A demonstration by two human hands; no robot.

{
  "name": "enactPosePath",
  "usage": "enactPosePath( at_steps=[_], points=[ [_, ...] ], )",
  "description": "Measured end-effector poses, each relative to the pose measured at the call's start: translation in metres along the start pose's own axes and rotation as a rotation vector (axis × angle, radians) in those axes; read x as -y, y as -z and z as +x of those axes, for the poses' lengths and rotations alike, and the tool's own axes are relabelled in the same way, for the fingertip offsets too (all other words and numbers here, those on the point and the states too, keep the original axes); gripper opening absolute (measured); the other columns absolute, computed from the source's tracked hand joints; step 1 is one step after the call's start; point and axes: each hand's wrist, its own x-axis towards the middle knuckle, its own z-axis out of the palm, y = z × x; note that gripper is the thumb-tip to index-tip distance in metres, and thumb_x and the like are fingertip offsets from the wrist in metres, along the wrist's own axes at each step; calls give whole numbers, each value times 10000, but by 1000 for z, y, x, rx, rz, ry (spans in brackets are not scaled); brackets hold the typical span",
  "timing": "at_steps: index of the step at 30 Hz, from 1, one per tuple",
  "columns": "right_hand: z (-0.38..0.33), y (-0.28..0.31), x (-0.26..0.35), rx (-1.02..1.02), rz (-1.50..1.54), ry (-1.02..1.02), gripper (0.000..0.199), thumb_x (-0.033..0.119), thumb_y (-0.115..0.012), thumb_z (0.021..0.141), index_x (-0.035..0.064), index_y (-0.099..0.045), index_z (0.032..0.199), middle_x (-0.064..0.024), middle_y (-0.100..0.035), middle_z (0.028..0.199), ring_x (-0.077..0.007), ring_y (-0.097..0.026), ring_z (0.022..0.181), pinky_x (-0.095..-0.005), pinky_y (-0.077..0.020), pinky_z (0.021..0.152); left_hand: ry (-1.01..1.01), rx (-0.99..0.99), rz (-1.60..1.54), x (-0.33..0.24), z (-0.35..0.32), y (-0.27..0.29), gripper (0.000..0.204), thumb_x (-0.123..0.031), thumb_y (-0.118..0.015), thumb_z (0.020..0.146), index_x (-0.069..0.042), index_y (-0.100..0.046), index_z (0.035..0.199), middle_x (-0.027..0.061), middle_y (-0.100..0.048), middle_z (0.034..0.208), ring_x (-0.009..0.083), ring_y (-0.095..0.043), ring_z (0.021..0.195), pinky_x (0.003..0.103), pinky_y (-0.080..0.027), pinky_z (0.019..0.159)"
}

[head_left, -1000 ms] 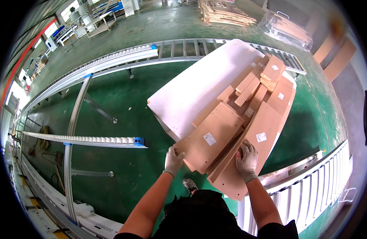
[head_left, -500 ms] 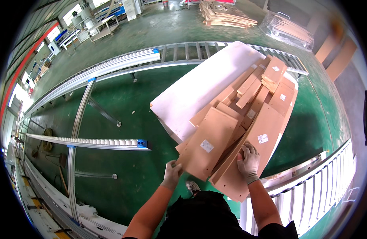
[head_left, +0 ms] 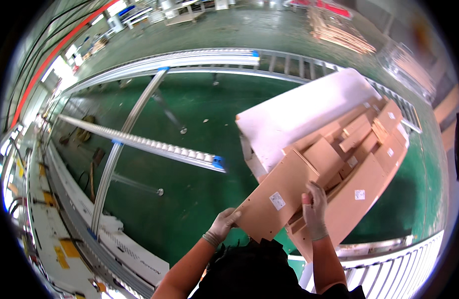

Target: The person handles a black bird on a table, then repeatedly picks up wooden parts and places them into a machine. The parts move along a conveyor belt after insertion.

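Note:
A flat brown panel point(head_left: 262, 212) with a white label slants toward me, its near end close to my body. My left hand point(head_left: 224, 225), in a light glove, is closed on its near left corner, thumb on top. At the panel's right edge is my gloved right hand point(head_left: 315, 212), fingers stretched upward and thumb apart. Whether it touches that edge, I cannot tell. Beneath and to the right lies a longer brown panel point(head_left: 346, 204), also labelled. More brown boards point(head_left: 324, 159) lie loosely piled beyond, on a white-topped stand point(head_left: 299, 112).
Roller conveyor point(head_left: 284, 65) runs behind the stand, and a narrow roller rail point(head_left: 155, 144) juts in from the left. Another roller conveyor point(head_left: 389, 264) stands close at lower right. Stacked flat boards point(head_left: 339, 32) lie on the green floor point(head_left: 199, 194) at the back.
My left hand has drawn the labelled panel nearer and turned it over the pile. My right hand has left the longer panel's face for the first panel's edge. The view has swung left.

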Motion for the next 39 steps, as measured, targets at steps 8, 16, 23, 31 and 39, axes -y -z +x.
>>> enactPosePath(
  at_steps=[8,16,23,31,39],
  points=[
    [11,-121,98,282,87,184,437,121,-717,903,-6,-610,1307,-257,-607,1338,-441,-575,1238,-502,-455,1090,-273,-318,118,-27,-133,89,502,-416,-697,1014,40,-669,1222,29,-680,1041,117,-592,977,302,-490,907],
    [-131,-276,210,1014,955,-470,680,203,-707,983,13,-392,1554,-117,-524,1467,-221,-555,1223,-346,-479,977,-454,-829,-328,105,-372,168,374,-346,-714,1010,-9,-682,1168,-15,-680,1036,91,-594,992,291,-483,922],
    [-309,-343,389,2001,1001,-1186,418,280,-626,1035,80,-549,1394,-76,-657,1310,-245,-649,1170,-477,-509,1011,-574,-1158,-644,221,-541,130,384,-197,-689,998,39,-633,1295,73,-703,1218,146,-642,1115,319,-499,999],
    [-496,-318,470,2345,785,-745,210,180,-646,1039,-22,-646,1098,-91,-687,1081,-175,-651,958,-338,-527,907,-612,-2201,-538,374,-615,52,388,-204,-627,1044,40,-594,1344,101,-692,1198,188,-651,1090,325,-511,980],
    [-554,-348,514,2559,431,-625,309,228,-634,1047,61,-577,1302,-78,-699,1229,-247,-693,1124,-480,-574,978,268,-2758,13,400,-602,23,616,-236,-521,1000,76,-391,1515,272,-476,1486,426,-453,1385,493,-362,1163]
  ],
)
